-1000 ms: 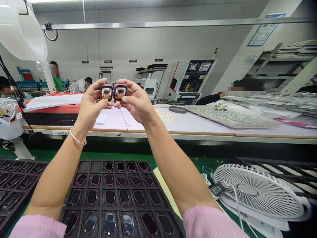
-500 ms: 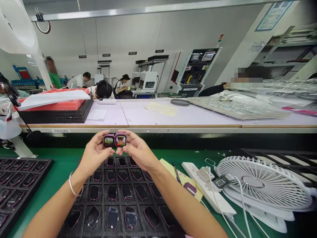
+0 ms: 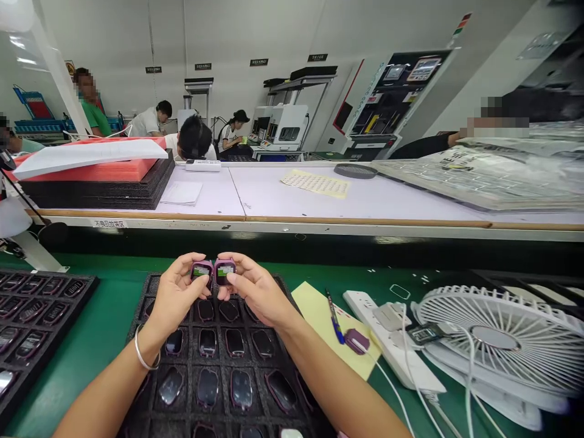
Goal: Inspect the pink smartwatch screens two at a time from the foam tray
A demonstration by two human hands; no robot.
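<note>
Two purple-cased watches sit side by side a little left of the frame's centre, the left watch (image 3: pixel 196 266) and the right watch (image 3: pixel 225 267), screens toward the viewer, each showing a green band. Their inner edges face each other just beside or touching; which of these cannot be told. Neither hand must cross the other to reach its watch: the left hand (image 3: pixel 173 298) grips the left watch with its thumb across the lower part of the front and fingers curled behind, and the right hand (image 3: pixel 260 295) pinches the right watch the same way, thumb at the lower corner. The long axis of each case seems to run up the frame, though the flattened view makes that uncertain. Below the pair, toward the bottom of the frame, a black foam tray (image 3: pixel 219 363) holds rows of similar watches, partly covered by the forearms. A white bracelet (image 3: pixel 137 344) circles the left wrist. A second tray (image 3: pixel 55 334) of watches fills the lower left, on a green mat (image 3: pixel 104 359). Right of centre lie a yellow sheet (image 3: pixel 305 304), a pen (image 3: pixel 335 316) and a purple object (image 3: pixel 356 341) with a white cable, then a power strip (image 3: pixel 422 380) and a white fan (image 3: pixel 495 337). A pale shelf (image 3: pixel 255 188) crosses behind; co-workers sit and stand at the upper left.
</note>
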